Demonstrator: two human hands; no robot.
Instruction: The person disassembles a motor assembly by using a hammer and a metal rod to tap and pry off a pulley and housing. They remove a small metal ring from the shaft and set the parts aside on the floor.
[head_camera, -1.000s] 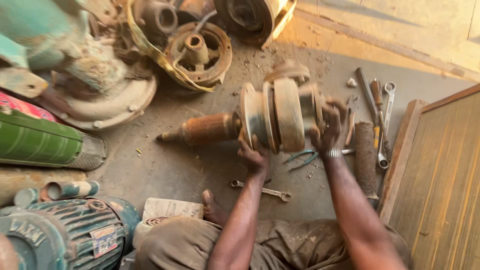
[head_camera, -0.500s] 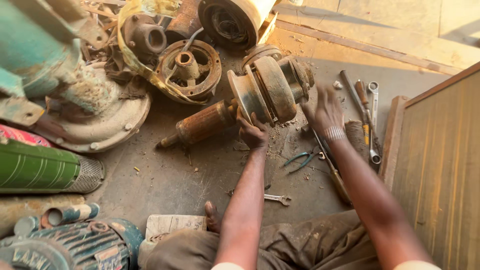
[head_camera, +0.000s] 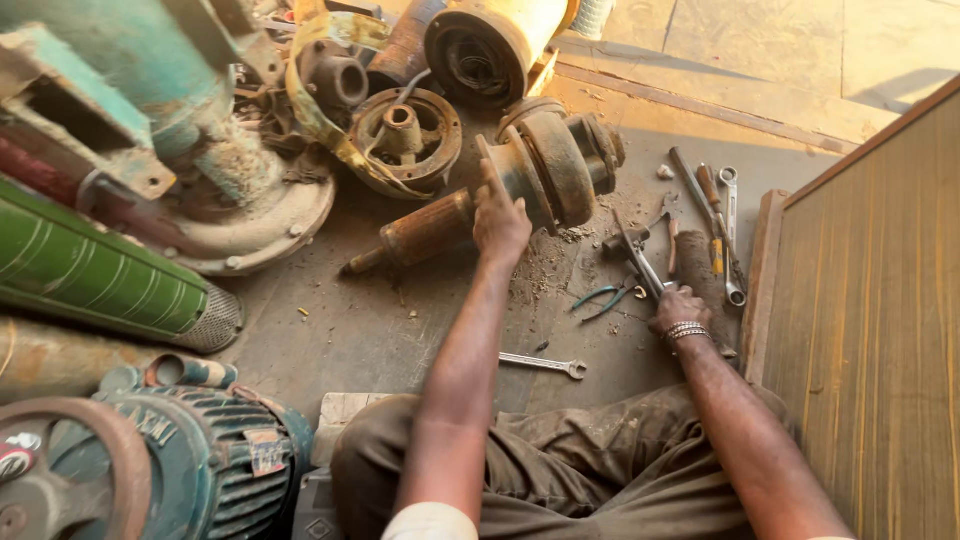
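A rusty pump assembly (head_camera: 560, 165) with a brown rotor shaft (head_camera: 425, 232) lies on the dusty floor ahead of me. My left hand (head_camera: 500, 225) rests on it where the rotor meets the flanged housing, fingers spread over the metal. My right hand (head_camera: 678, 308), with metal bangles at the wrist, is closed around the handle of a long metal tool (head_camera: 638, 262) lying on the floor beside a dark cylinder (head_camera: 700, 275). Blue-handled pliers (head_camera: 605, 298) lie just left of that hand.
A spanner (head_camera: 545, 364) lies between my arms. More wrenches and a screwdriver (head_camera: 715, 215) sit at the right by a wooden board (head_camera: 870, 300). Old motors, a green cylinder (head_camera: 90, 265), a teal motor (head_camera: 180, 460) and casings (head_camera: 405, 135) crowd the left and back.
The pump assembly, held up in both hands before, now lies on the floor. My right hand has left it and moved down right onto the long tool.
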